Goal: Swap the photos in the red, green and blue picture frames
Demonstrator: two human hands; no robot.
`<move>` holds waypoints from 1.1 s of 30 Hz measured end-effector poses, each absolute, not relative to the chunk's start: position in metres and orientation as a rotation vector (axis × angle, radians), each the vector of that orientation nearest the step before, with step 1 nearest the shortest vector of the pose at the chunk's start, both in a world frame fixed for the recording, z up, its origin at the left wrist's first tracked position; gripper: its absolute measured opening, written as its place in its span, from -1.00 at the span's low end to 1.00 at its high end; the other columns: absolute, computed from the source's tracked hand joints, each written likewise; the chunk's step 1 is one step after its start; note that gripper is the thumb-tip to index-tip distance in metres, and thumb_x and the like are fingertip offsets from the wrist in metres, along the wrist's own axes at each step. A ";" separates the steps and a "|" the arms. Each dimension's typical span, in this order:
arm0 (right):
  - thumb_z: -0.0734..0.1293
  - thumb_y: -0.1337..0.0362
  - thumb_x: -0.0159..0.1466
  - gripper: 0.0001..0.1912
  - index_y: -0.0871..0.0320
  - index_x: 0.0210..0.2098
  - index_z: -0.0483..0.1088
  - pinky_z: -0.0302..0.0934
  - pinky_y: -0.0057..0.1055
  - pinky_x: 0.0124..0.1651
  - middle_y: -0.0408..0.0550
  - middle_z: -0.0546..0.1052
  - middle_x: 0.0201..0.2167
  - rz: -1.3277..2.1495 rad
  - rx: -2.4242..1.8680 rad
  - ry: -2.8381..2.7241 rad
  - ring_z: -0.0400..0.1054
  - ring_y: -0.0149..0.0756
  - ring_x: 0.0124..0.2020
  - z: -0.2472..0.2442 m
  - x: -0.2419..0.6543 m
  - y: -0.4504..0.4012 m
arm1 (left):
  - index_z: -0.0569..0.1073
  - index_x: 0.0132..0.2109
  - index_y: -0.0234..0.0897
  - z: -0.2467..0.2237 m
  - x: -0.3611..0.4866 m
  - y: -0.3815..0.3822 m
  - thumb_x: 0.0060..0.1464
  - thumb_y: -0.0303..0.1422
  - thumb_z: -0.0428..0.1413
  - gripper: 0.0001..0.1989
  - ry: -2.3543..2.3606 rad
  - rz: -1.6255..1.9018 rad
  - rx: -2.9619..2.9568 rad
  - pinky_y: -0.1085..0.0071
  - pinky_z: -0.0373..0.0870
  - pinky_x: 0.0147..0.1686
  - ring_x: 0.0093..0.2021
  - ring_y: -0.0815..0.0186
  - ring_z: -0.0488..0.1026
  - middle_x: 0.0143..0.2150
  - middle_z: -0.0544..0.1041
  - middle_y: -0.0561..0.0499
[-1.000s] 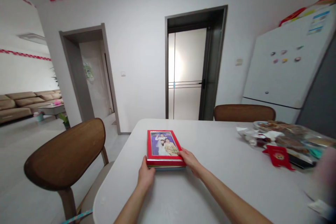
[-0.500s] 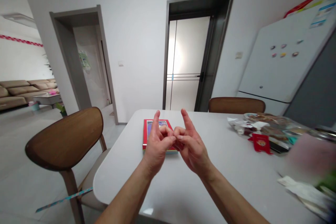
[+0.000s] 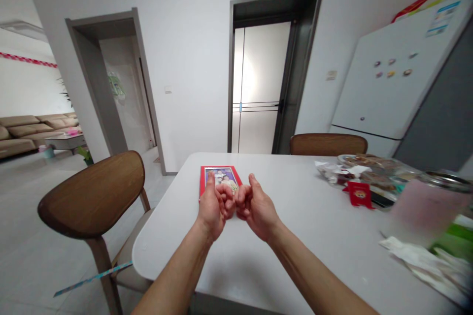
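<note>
1. Picture frame, rectangular and bright red, lies face up on the white, smooth table with rounded corners, toward its far left part.
2. Bare left hand and bare right hand are in front of the picture frame, and seem to be raised above the table. Each thumb stands upward, apart from the other fingers; these are curled inward, close together, and I see nothing clamped in them. Whether the two hands touch each other, I cannot tell.
3. Step in hand is, by my judgement, a gesture or a pause, not handling of the picture frame. To grasp it, a next move would call for uncurling the fingers and bringing both hands to its sides.
4. Near edge of the picture frame is hidden behind the hands, so I cannot judge its thickness.
5. Farther right, the cloudy pink jar with metal rim is blurred. Beside it, the bright green object is cut off, and I cannot identify it.
</note>
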State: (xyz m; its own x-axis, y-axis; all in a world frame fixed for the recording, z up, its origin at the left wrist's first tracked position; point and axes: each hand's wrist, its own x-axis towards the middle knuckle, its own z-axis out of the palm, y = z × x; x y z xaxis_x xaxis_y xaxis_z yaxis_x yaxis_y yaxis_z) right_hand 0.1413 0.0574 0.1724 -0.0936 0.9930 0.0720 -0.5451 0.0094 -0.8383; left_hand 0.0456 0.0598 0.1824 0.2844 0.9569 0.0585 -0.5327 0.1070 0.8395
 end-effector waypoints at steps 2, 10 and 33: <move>0.09 -0.16 0.05 -0.41 0.19 -0.83 0.09 -0.35 -0.59 -0.75 -0.28 0.08 -0.91 1.545 -0.759 -0.884 -0.18 -0.62 -0.86 0.167 0.140 0.061 | 0.17 -0.70 -0.30 0.177 0.044 0.062 -0.14 0.19 -0.21 -0.38 0.628 1.137 0.864 0.61 -0.25 -0.78 -0.84 0.60 -0.07 -0.86 0.12 0.17; 0.07 -0.21 0.03 -0.39 0.18 -0.83 0.03 -0.40 -0.60 -0.76 -0.31 0.02 -0.91 1.575 -0.828 -0.969 -0.22 -0.63 -0.87 0.164 0.136 0.062 | 0.16 -0.74 -0.31 0.169 0.042 0.061 -0.18 0.24 -0.28 -0.33 0.675 1.121 0.821 0.61 -0.29 -0.78 -0.86 0.61 -0.09 -0.87 0.12 0.16; 0.33 0.28 -0.07 -0.74 0.12 -0.33 0.34 0.02 -0.25 -0.10 -0.04 0.39 -0.28 0.111 -1.372 -2.229 0.20 -0.19 -0.18 0.093 0.156 0.064 | 0.36 -0.24 -0.32 0.075 0.030 0.070 -0.15 -0.28 0.10 -0.71 0.908 1.464 0.721 0.43 0.35 -0.38 -0.37 0.29 0.45 -0.38 0.50 0.01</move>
State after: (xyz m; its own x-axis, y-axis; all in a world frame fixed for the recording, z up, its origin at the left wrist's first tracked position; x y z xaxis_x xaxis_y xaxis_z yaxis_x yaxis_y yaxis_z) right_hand 0.1562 0.0639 0.0926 -0.3552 0.8531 0.3822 0.8107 0.4847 -0.3284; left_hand 0.0300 0.0696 0.0753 -0.1000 0.9923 -0.0733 -0.5069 0.0126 0.8619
